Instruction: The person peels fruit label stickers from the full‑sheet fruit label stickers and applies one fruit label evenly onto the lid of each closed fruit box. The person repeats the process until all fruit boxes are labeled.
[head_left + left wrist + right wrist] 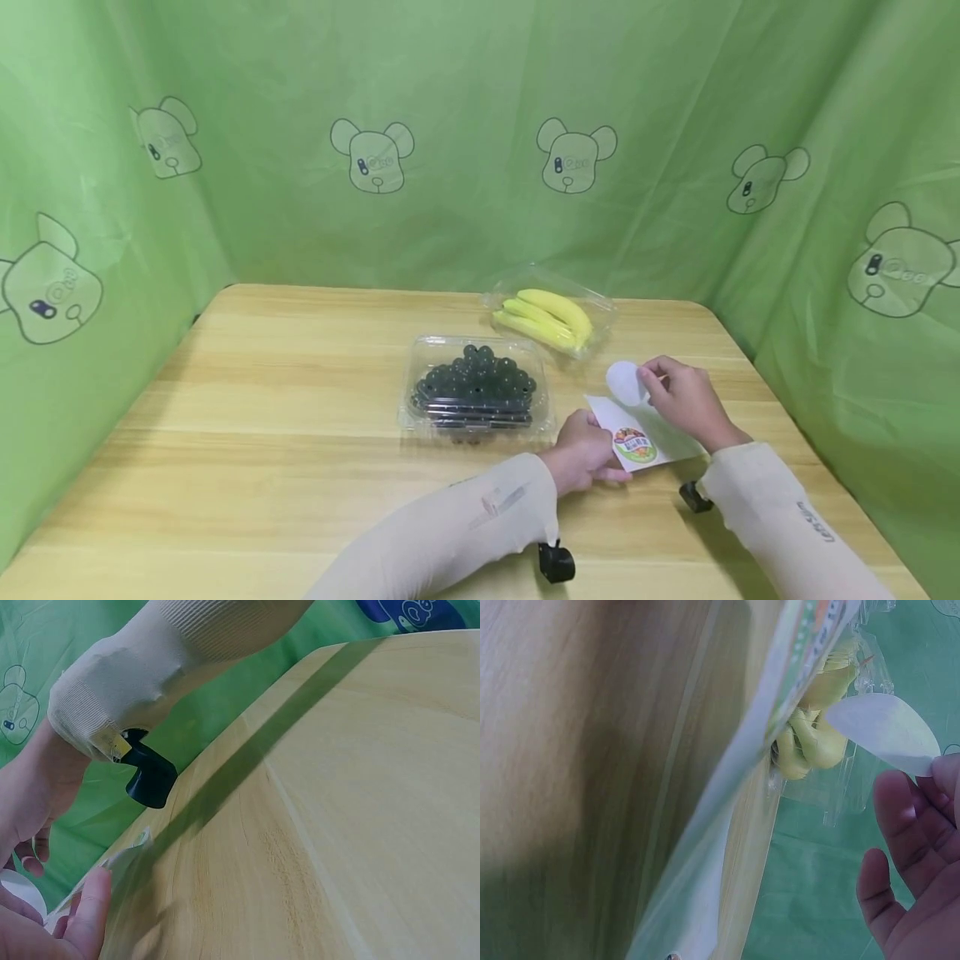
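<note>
In the head view my left hand (583, 452) grips the near left edge of a white backing sheet (675, 447). A round, colourful printed sticker (634, 445) lies on that sheet beside the fingers. My right hand (688, 400) pinches a round sticker (624, 383) by its edge, above the sheet's far side, its plain white side showing. The right wrist view shows the sticker (889, 731) held between thumb and finger, apart from the tilted sheet (697, 885). Only part of my left hand (52, 930) appears in the left wrist view.
Left of the hands stands a clear plastic box of dark grapes (477, 387), lid closed. Behind it, a clear container holds yellow bananas (547, 321). Both stand on a wooden table (300, 400), with green curtains (480, 225) around its back and sides.
</note>
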Motion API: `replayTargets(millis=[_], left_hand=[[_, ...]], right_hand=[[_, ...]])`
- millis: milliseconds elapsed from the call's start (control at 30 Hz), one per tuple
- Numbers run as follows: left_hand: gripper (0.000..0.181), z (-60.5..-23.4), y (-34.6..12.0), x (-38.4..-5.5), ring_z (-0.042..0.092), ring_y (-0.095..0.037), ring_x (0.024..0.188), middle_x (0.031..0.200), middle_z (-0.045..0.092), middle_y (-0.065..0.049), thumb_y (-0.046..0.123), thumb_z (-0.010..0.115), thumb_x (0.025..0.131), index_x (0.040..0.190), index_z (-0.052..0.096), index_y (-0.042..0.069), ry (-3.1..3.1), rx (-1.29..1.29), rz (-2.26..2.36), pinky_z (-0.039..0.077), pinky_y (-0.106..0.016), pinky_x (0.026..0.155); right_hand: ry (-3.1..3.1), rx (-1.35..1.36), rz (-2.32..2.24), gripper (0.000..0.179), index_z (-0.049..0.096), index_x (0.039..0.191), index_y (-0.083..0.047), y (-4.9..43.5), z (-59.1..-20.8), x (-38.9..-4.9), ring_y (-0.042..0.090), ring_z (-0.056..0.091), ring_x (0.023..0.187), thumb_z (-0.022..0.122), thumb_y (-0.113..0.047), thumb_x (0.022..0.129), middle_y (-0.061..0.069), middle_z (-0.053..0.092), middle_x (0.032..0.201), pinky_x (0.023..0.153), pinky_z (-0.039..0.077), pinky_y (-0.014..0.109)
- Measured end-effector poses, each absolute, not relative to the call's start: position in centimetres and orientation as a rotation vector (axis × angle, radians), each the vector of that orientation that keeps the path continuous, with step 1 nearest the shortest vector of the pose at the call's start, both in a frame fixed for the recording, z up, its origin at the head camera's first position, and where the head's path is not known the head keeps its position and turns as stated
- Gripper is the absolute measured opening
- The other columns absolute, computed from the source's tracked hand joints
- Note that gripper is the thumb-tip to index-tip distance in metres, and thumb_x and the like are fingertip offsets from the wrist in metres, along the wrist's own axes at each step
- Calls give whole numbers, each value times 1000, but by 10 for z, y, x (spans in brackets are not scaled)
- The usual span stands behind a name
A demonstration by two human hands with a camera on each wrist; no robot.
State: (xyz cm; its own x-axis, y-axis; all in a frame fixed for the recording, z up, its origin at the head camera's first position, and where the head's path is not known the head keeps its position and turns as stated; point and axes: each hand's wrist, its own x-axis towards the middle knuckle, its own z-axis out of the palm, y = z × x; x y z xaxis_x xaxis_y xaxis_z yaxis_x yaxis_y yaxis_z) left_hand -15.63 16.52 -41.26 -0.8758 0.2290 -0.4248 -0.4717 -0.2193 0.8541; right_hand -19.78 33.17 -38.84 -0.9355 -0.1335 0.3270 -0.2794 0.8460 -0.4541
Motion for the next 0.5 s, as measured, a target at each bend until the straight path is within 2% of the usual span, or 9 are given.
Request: replayTargets(millis=[167, 500], left_hand=[[25, -413, 165, -157, 67, -30, 71, 83, 62, -16, -17, 42, 87, 102, 51, 0, 1598, -291, 2117, 59, -41, 59], [28, -418, 168, -158, 67, -32, 71, 83, 61, -17, -21, 40, 82, 99, 51, -2, 1591, -300, 2144, 60, -41, 60]], right_hand=[[-2748, 308, 772, 24, 63, 100, 4, 332, -388, -198, 16, 61, 61, 51, -17, 101, 12, 67, 80, 52, 50, 26], [-2767, 298, 808, 26, 62, 102, 5, 330, -390, -197, 19, 63, 61, 50, -19, 101, 9, 66, 74, 50, 49, 26]])
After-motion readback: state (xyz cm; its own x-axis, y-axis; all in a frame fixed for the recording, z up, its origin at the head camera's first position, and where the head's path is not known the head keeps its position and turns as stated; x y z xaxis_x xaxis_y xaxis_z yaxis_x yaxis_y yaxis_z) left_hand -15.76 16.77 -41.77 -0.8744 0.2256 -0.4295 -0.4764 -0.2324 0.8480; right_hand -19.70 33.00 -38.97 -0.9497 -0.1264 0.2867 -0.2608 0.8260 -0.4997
